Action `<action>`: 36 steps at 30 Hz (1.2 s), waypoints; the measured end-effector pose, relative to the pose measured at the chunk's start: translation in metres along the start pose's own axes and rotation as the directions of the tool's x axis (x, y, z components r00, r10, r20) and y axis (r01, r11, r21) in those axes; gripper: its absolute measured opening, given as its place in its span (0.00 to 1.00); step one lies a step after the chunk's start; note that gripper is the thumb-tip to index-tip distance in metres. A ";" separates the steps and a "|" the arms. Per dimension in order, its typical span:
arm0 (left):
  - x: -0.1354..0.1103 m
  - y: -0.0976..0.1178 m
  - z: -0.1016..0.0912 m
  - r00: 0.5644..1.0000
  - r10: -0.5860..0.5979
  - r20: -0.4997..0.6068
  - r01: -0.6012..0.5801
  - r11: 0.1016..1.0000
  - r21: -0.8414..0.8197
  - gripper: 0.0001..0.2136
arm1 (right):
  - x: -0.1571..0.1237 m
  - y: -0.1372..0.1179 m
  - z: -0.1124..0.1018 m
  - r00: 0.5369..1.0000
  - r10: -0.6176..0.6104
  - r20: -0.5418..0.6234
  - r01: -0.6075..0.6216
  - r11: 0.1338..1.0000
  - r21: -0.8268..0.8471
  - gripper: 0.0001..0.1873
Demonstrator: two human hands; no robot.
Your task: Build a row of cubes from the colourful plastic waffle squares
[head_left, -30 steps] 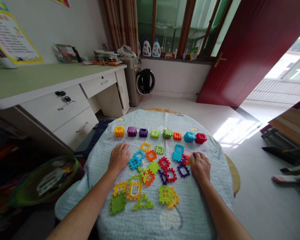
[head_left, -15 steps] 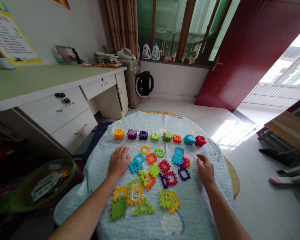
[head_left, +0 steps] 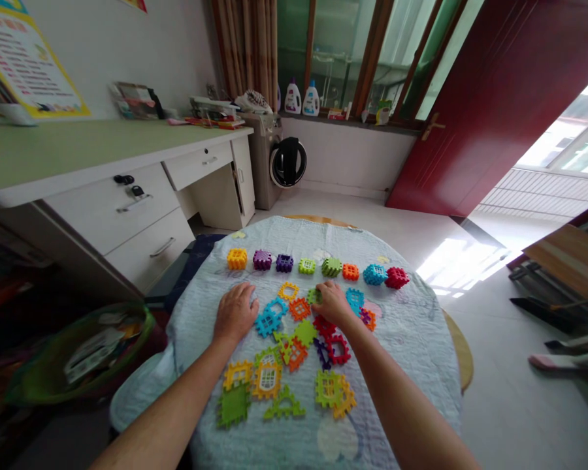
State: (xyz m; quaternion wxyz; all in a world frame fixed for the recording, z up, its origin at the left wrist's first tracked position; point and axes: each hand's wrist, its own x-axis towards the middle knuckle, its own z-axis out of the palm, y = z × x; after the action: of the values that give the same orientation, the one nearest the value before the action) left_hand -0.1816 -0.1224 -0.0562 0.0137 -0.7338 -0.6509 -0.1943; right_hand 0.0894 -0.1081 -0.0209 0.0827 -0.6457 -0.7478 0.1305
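Observation:
My right hand [head_left: 334, 303] is over the middle of the cloth, fingertips closed on the edge of a small light-green square building piece [head_left: 314, 296]. Its wrist and forearm cover part of a red piece [head_left: 324, 325] and the pieces behind it. On the left, my left hand [head_left: 235, 313] rests on the cloth, fingers lying loosely with nothing in them. Blue interlocking pieces [head_left: 268, 322] lie just right of it. Between the hands are an orange square frame [head_left: 299, 309] and a yellow frame [head_left: 289, 290]. A blue piece [head_left: 355, 298] lies right of my right hand.
A row of stacked pieces, from a yellow stack [head_left: 237, 259] to a red stack [head_left: 397, 277], stands along the far side of the cloth-covered table [head_left: 411, 385]. Nearer lie a green panel [head_left: 234, 403] and a green triangle [head_left: 285, 403]. A green basket [head_left: 73, 385] stands at left.
My right hand has moved left from the right side of the cloth to the light-green piece. My left hand stays in place. The view has shifted slightly.

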 end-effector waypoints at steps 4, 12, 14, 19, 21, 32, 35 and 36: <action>0.000 0.001 -0.001 1.000 -0.005 0.000 0.005 1.000 -0.005 0.18 | 0.002 0.002 0.000 0.999 -0.021 0.034 0.021 1.000 -0.018 0.22; -0.001 0.002 -0.002 1.000 -0.003 -0.007 0.003 1.000 0.003 0.17 | -0.011 0.023 -0.013 0.999 -0.015 -0.041 0.015 1.000 0.013 0.26; -0.001 0.002 -0.002 1.000 -0.001 -0.010 0.001 1.000 0.022 0.17 | -0.006 0.030 -0.022 0.995 -0.027 -0.100 0.030 0.999 0.032 0.27; -0.001 0.001 -0.001 1.000 -0.005 -0.001 0.005 0.999 0.041 0.18 | 0.028 0.046 -0.052 0.970 0.008 -0.241 -0.008 1.000 -0.001 0.28; -0.001 0.001 -0.001 1.000 -0.008 -0.003 0.008 0.999 0.037 0.18 | 0.044 0.051 -0.059 0.971 0.020 -0.239 -0.025 1.000 -0.019 0.28; 0.000 -0.002 0.001 1.000 -0.006 -0.022 0.007 1.000 0.014 0.18 | 0.074 0.062 -0.045 0.986 0.014 -0.166 -0.017 1.000 -0.017 0.24; -0.001 -0.003 0.003 1.000 -0.002 -0.027 0.003 1.000 0.008 0.18 | 0.066 0.068 -0.049 0.983 -0.001 -0.184 0.001 1.000 -0.003 0.26; -0.001 -0.003 0.003 1.000 -0.002 -0.030 0.003 1.000 0.006 0.18 | 0.061 0.071 -0.052 0.979 -0.004 -0.205 0.006 1.000 0.011 0.27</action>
State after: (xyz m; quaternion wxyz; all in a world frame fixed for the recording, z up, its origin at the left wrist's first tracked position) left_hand -0.1834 -0.1220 -0.0601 0.0254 -0.7300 -0.6521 -0.2030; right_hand 0.1625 -0.0339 0.0039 0.1635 -0.6533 -0.7361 0.0676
